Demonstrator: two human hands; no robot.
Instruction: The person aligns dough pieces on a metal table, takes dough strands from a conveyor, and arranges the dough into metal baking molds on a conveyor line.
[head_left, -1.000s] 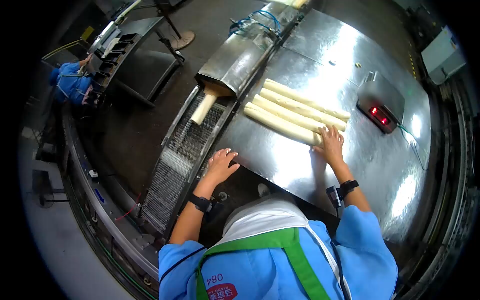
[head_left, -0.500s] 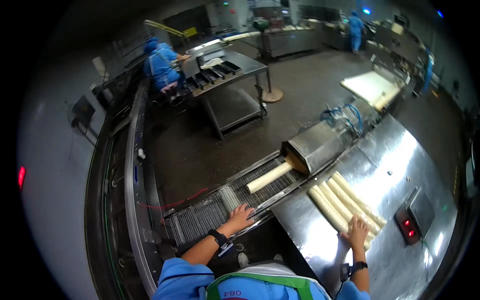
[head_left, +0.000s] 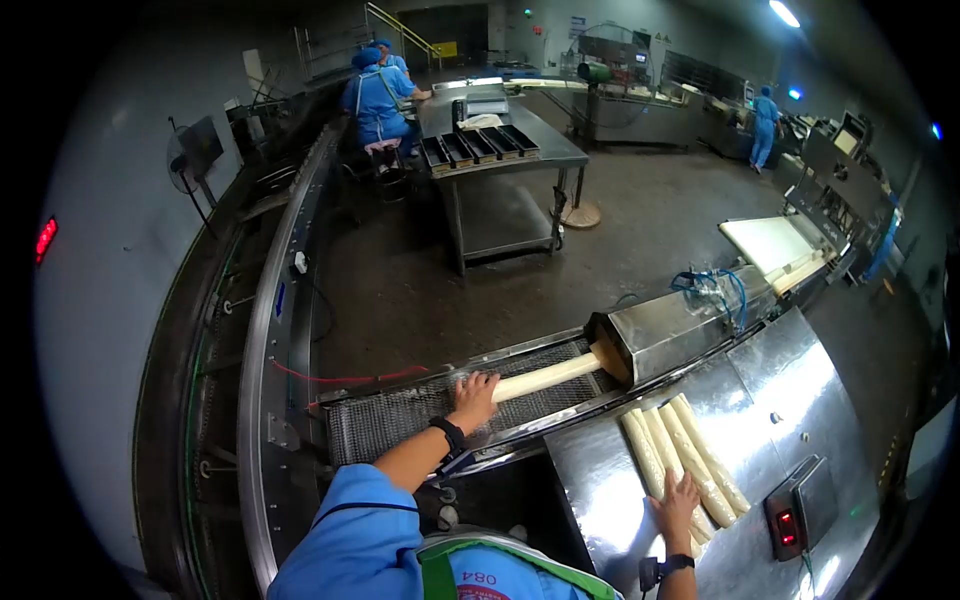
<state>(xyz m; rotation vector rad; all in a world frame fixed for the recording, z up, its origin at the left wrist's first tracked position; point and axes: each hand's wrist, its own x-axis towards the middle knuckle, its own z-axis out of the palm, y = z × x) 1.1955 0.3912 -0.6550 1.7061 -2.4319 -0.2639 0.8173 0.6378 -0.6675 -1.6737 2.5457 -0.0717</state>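
Note:
A long pale dough roll (head_left: 545,378) lies on the mesh conveyor (head_left: 390,425), its far end at the mouth of the metal housing (head_left: 680,318). At its near end is my left hand (head_left: 474,400), fingers spread and touching the dough. Several more dough rolls (head_left: 708,458) lie side by side on the steel table (head_left: 590,480). My right hand (head_left: 677,505) rests with spread fingers on the near part of the leftmost rolls.
Right of the rolls sits a scale (head_left: 803,508) with a red display. Beyond the conveyor stands a steel table (head_left: 555,150) with black tins (head_left: 480,147). Co-workers in blue (head_left: 378,105) are behind it, another person (head_left: 764,130) farther right. A curved metal rail (head_left: 262,370) runs at left.
The view has swung left and up. My left hand has moved from beside the conveyor to the end of the dough roll, which extends farther out. My right hand stays on the rolls.

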